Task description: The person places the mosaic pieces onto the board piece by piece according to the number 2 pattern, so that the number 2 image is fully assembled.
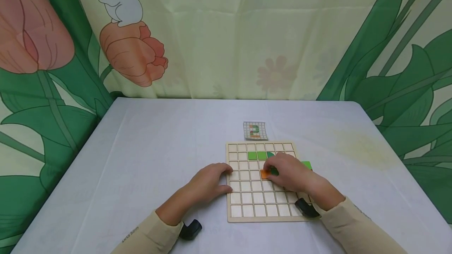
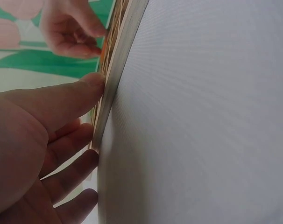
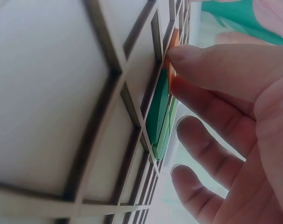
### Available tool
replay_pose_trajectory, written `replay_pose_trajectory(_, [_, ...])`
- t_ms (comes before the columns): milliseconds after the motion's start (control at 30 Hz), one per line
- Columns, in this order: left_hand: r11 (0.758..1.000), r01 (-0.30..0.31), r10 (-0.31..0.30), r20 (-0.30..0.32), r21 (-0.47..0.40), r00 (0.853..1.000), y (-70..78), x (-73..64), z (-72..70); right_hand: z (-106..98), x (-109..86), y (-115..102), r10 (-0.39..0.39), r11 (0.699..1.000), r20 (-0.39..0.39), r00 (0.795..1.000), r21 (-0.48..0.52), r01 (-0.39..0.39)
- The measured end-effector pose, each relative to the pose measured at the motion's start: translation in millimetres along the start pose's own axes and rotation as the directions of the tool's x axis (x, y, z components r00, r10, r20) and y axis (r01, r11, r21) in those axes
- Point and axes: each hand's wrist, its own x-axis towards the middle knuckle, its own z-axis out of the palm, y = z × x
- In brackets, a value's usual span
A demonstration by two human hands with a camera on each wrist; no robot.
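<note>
The right hand [image 1: 290,172] seems to pinch a partly hidden orange square tile [image 1: 263,174] over a pale wooden grid board [image 1: 258,198]; the left hand [image 1: 207,183] touches its edge, fingers loosely spread.

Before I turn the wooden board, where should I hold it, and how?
Probably by the left edge of the wooden board, coming from the left, low along the table. The board lies flat and its rim is thin and straight, so fingertips and thumb can press along it. The left hand touches it there; the right hand reaches over the right side.
</note>
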Motion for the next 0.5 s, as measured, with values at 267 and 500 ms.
replay_pose_trajectory(267, [1.000, -0.006, 0.006, 0.001, 0.003, 1.000, 0.0, 0.5, 0.3, -4, -2.5, 3, 0.056, 0.998, 0.005, 0.998, 0.038, -0.056])
replay_pose_trajectory(500, [1.000, -0.010, 0.010, -0.003, -0.010, 1.000, 0.3, -0.1, -0.6, -17, -7.9, 10, 0.162, 0.977, 0.023, 0.987, 0.138, -0.163])
